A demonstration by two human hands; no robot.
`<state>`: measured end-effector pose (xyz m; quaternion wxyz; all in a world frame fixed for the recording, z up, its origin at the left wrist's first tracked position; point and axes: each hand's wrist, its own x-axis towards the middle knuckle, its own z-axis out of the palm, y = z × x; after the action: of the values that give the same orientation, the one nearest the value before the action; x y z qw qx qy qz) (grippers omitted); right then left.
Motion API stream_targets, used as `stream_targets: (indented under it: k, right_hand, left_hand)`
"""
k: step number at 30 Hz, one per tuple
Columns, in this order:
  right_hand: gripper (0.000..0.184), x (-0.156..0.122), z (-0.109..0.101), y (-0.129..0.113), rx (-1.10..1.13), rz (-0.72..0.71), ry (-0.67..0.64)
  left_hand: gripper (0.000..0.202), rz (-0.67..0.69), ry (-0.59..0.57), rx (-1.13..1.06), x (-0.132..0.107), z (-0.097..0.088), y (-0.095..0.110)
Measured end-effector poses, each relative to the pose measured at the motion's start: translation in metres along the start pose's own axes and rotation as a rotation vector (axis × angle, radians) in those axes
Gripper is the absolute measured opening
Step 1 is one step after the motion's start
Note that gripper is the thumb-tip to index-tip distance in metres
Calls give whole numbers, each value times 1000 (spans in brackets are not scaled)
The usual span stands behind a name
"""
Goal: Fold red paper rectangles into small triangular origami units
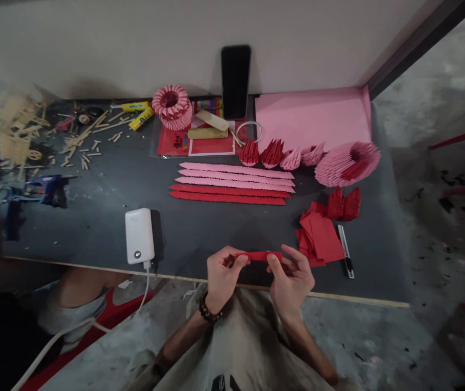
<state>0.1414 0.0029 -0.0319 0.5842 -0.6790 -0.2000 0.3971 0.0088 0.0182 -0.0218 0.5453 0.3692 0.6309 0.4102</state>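
Near the table's front edge, my left hand (224,276) pinches one end of a narrow folded strip of red paper (259,256). My right hand (291,277) grips its other end, thumb on top and some fingers raised. To the right lies a loose pile of red paper pieces (322,236), with two red folded-paper clusters (344,204) behind it. Beyond my hands, pink folded strips (236,175) and red folded strips (228,196) lie in a row. A utility knife (345,251) rests beside the red pile.
A white power bank (139,236) with a cable sits left of my hands. Behind are a phone (236,81), a pink paper sheet (314,117) and folded-paper rings (171,107). A glue gun (45,190) and wooden sticks are at left, with another person's leg (86,288) below.
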Motion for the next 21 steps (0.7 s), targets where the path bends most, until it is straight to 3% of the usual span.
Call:
stream_targets:
  k: [7,12,14,18,21]
  right_hand:
    - [44,-1,2,-1,-10,-6,-4]
    - [78,-9,4,-4,21,43,-239]
    - [80,-15,6,-5,1,86,-290]
    - [82,-22,11,-5,39,176,-277]
    - [85,-12,7,-8,80,190,-247]
  left_hand:
    - [24,51,-59,34,-5,0,2]
    - [27,108,-6,7,-10,6,1]
    - [28,122,4,0,-13,9,1]
    - [29,103,-46,-14,-18,9,1]
    - [30,82,-56,-47,-19,2,1]
